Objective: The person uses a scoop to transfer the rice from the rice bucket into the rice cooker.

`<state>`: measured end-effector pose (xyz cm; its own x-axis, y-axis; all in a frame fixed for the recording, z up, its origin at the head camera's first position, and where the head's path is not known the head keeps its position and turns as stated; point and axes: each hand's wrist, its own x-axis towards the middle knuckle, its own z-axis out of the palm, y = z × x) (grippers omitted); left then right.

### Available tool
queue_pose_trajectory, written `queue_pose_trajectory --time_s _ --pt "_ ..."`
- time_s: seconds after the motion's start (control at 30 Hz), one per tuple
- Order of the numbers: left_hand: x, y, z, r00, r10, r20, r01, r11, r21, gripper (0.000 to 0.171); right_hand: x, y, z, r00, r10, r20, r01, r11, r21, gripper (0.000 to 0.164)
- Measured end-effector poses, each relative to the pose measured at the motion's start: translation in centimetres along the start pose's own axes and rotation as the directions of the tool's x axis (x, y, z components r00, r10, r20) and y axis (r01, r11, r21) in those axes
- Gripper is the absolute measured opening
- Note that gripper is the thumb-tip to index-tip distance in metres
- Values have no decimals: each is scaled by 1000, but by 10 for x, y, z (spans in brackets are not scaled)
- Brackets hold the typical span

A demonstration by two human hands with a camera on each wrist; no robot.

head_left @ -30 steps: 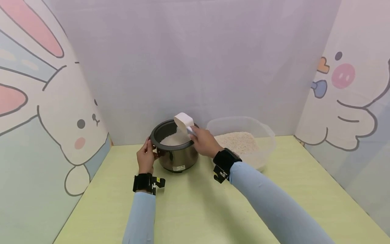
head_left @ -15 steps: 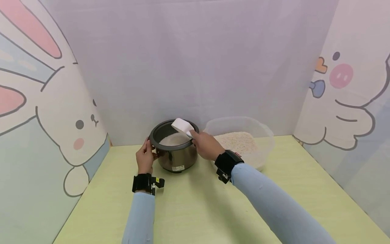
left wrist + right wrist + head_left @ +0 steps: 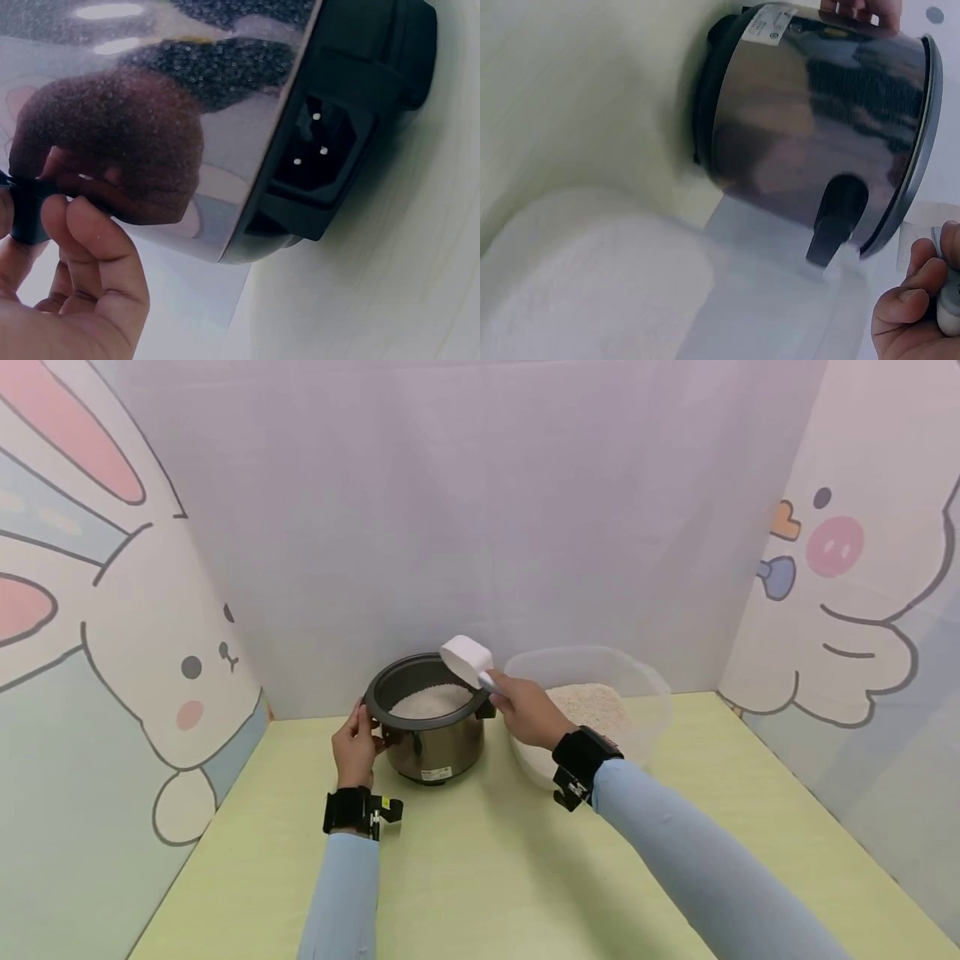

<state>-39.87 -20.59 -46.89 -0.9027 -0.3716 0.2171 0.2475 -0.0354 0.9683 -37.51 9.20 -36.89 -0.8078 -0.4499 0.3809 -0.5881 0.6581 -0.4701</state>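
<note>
A brown metallic rice cooker (image 3: 435, 747) stands lidless, with white rice (image 3: 431, 702) in its dark pot. My left hand (image 3: 355, 747) is at its left side; the left wrist view shows fingers and thumb pinching the cooker's black side handle (image 3: 30, 214). In my right hand (image 3: 531, 710) is a white scoop (image 3: 467, 660), gripped by its handle. The scoop's cup is tilted above the right part of the cooker's rim. Seen from the right wrist, curled fingers (image 3: 911, 304) wrap the scoop's handle, while most of the cup is out of view or hidden.
A translucent plastic tub (image 3: 652, 693) holding more rice (image 3: 592, 706) sits right of the cooker, partly behind my right wrist. The cooker's second side handle (image 3: 838, 217) points toward it. Cartoon-printed walls enclose the pale green table (image 3: 450, 877).
Grains falling from the scoop a second ago no longer show. My right hand dipped slightly, then moved up and right with the scoop toward the rim. My left hand stays on the cooker's handle.
</note>
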Motion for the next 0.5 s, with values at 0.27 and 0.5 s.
queue_pose_trajectory --time_s 0.27,0.5 --pt "2 -2 1 1000 1 -3 -1 1000 14 49 -21 48 -35 992 112 -66 -112 994 -2 41" --pt "3 0 -2 1000 -20 4 20 1000 -1 48 -45 93 -70 984 178 -28 -180 975 -132 41"
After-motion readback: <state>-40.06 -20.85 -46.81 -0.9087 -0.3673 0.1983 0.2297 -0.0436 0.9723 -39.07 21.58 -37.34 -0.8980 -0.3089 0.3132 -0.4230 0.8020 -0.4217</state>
